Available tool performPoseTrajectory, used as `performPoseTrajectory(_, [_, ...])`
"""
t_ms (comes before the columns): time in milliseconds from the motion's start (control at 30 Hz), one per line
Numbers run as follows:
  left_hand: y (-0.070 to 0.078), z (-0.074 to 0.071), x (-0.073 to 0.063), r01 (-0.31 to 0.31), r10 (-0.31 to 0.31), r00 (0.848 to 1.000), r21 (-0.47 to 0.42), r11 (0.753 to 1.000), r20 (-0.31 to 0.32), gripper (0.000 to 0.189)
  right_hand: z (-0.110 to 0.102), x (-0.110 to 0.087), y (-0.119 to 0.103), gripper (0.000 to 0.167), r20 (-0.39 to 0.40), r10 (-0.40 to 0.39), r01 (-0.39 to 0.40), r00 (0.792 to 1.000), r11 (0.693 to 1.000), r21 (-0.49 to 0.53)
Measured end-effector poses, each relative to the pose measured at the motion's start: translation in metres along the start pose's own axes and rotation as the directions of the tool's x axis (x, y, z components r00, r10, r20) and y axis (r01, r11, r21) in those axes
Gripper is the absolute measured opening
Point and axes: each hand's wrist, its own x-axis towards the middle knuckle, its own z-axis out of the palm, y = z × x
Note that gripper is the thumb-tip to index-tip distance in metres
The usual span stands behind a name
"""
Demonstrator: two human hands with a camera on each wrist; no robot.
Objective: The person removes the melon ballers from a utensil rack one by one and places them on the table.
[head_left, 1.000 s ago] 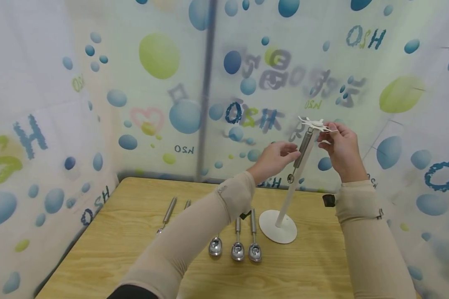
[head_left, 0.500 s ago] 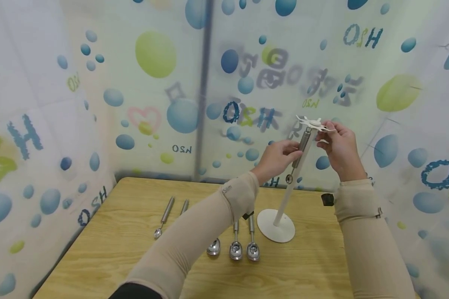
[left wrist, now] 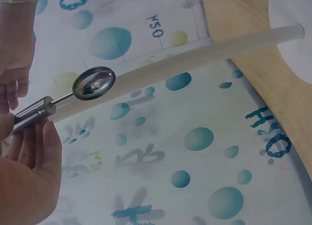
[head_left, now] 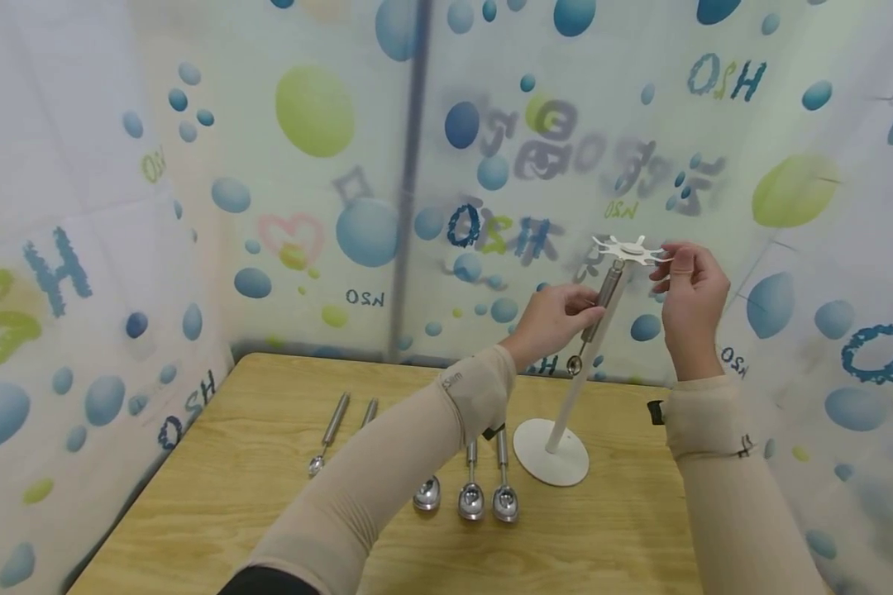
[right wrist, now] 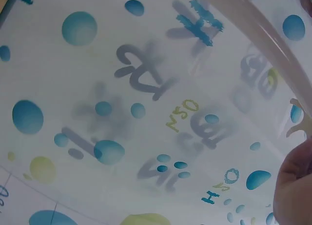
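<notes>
A white stand with a round base (head_left: 552,452) and a pole (head_left: 569,401) carries a ring of hooks (head_left: 631,249) on top. A steel scoop (head_left: 608,291) with a thick handle hangs down from one hook, beside the pole. My left hand (head_left: 552,321) pinches the scoop's handle between thumb and fingers. Its small oval bowl (left wrist: 94,83) shows plainly in the left wrist view. At the right side of the hooks, my right hand (head_left: 694,302) holds a hook tip between thumb and fingers. The right wrist view shows only part of that hand (right wrist: 295,188).
On the wooden table (head_left: 603,537) lie several steel scoops, among them a small one (head_left: 333,430) at left and two larger ones (head_left: 471,500) near the base. My left sleeve hides some of them. A printed curtain (head_left: 327,207) stands close behind the table.
The right hand has shifted to the right, towards the outer end of a hook, and the hook ring looks slightly turned. The left hand has closed in on the hanging scoop's handle.
</notes>
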Motion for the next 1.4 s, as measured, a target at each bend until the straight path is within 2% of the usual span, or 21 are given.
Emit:
performPoseTrajectory(100, [0.001, 0.0, -0.001, 0.005, -0.004, 1.0, 0.007, 1.0, -0.004, 0.036, 0.002, -0.006, 0.003, 0.024, 0.014, -0.097, 0.098, 0.995, 0.982, -0.16])
performPoseTrajectory(167, [0.002, 0.0, -0.001, 0.0, 0.0, 1.0, 0.013, 1.0, 0.001, 0.036, 0.003, -0.007, 0.004, 0.024, 0.022, -0.11, 0.112, 0.994, 0.975, -0.19])
performPoseTrajectory(633, [0.009, -0.007, -0.005, -0.062, 0.062, 0.998, 0.04, 0.997, -0.001, 0.032, 0.006, -0.004, 0.004, 0.02, -0.036, -0.085, 0.076, 0.996, 0.973, -0.216])
performPoseTrajectory(800, [0.004, -0.013, -0.006, -0.116, 0.116, 0.993, 0.034, 0.993, 0.008, 0.029, 0.006, -0.003, 0.002, 0.02, -0.036, -0.061, 0.052, 0.998, 0.975, -0.217])
performPoseTrajectory(900, [-0.001, -0.018, -0.008, -0.127, 0.126, 0.992, 0.033, 0.991, 0.017, 0.029, 0.006, -0.003, 0.002, 0.022, -0.034, -0.045, 0.036, 0.998, 0.974, -0.223])
performPoseTrajectory(1133, [-0.007, -0.037, -0.019, -0.095, 0.096, 0.994, -0.02, 0.995, 0.056, 0.036, 0.007, -0.002, 0.0, 0.02, -0.034, -0.007, 0.0, 0.999, 0.978, -0.208])
performPoseTrajectory(1400, [-0.019, -0.052, -0.029, -0.055, 0.056, 0.998, -0.027, 0.998, 0.039, 0.035, 0.006, -0.002, 0.001, 0.022, -0.03, 0.016, -0.022, 0.999, 0.979, -0.201])
